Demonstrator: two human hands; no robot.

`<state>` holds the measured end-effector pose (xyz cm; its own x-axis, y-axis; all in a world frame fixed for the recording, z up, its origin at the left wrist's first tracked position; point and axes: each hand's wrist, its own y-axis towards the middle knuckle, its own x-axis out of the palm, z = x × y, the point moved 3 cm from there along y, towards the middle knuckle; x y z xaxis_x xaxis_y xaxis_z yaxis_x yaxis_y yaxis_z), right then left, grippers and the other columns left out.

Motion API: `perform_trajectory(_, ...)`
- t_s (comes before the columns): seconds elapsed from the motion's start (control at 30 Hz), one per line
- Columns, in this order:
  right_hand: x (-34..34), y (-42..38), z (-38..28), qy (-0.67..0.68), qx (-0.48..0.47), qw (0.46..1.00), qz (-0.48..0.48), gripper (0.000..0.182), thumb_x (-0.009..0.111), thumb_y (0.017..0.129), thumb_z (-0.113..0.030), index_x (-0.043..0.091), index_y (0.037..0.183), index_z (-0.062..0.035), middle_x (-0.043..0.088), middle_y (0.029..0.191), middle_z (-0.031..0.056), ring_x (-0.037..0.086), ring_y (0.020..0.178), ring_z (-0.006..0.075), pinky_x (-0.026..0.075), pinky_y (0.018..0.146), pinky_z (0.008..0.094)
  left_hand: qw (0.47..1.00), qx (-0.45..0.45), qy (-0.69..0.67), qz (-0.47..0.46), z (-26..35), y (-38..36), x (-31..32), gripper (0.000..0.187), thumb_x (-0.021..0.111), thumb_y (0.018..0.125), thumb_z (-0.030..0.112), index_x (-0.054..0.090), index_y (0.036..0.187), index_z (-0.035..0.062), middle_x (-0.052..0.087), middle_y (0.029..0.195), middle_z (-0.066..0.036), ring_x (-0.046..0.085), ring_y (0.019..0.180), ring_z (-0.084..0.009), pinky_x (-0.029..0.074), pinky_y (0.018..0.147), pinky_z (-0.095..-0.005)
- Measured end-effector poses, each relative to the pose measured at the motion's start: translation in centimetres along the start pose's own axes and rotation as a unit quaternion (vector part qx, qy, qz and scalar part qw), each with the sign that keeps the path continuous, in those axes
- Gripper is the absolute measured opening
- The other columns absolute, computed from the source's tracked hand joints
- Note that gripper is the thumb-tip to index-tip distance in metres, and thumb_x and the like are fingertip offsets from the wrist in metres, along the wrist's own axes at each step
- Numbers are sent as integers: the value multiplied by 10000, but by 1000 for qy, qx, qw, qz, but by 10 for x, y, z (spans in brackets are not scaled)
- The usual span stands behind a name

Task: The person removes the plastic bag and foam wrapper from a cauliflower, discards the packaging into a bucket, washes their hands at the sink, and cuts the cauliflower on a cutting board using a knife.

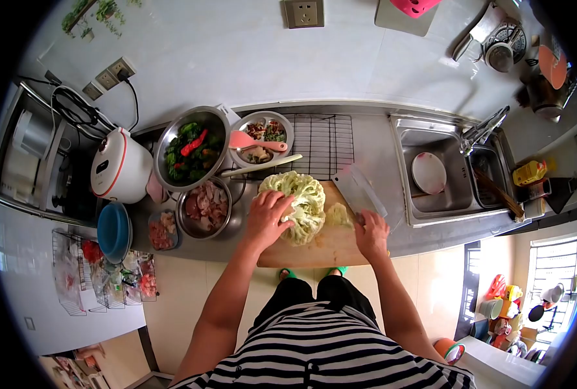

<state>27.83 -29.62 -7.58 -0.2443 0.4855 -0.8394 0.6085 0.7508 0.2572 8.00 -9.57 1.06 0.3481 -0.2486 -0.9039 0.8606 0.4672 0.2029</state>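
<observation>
A large pale cauliflower (306, 209) sits on the wooden cutting board (301, 253). My left hand (268, 219) grips its left side, with the fingers bent over the florets. At the board's right edge my right hand (371, 235) is closed on the handle of a cleaver (360, 189), whose broad blade points up and to the left, apart from the cauliflower. A small cut piece of cauliflower (338, 215) lies on the board between the cauliflower and my right hand.
Left of the board are a bowl of raw meat (204, 209), a bowl of green and red peppers (193, 148) and a divided plate (260, 117) with a pink spoon. Behind lies a black wire rack (328, 141). The sink (423, 209) is at the right, holding a white bowl (429, 173).
</observation>
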Motion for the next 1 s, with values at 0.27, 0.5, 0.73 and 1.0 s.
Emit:
perform_trajectory(0.27, -3, 2, 12, -65, 104, 986, -114, 512, 558, 719, -97, 456, 1217, -160, 496, 1051, 159, 518, 981, 324, 446, 768, 449, 991, -66, 48, 109, 6, -2, 9, 661, 821, 546, 367, 595, 1114, 116, 494, 956, -68, 445, 929, -265, 377, 839, -411)
perform_trajectory(0.5, -25, 3, 17, -108, 159, 972, -138, 387, 546, 781, -153, 466, 1153, -83, 603, 855, 194, 584, 840, 366, 478, 721, 457, 996, -35, 53, 67, -1, -4, 5, 679, 807, 587, 335, 553, 1185, 139, 489, 1037, -74, 450, 991, -266, 340, 892, -419)
perform_trajectory(0.73, -43, 9, -46, 377, 319, 865, -92, 303, 598, 855, -262, 602, 876, 40, 585, 575, 74, 546, 472, 120, 454, 456, 274, 999, -20, 11, 24, -4, -8, 10, 689, 769, 638, 204, 479, 1254, 103, 476, 1148, -81, 462, 1070, -259, 303, 927, -428)
perform_trajectory(1.0, -3, 22, -111, 418, 242, 874, -58, 171, 556, 865, -135, 597, 898, 27, 586, 602, 66, 517, 501, 82, 424, 478, 259, 995, -53, -19, 83, 4, -15, 27, 691, 763, 594, 183, 494, 1219, 64, 512, 1144, -70, 457, 1075, -244, 296, 908, -417)
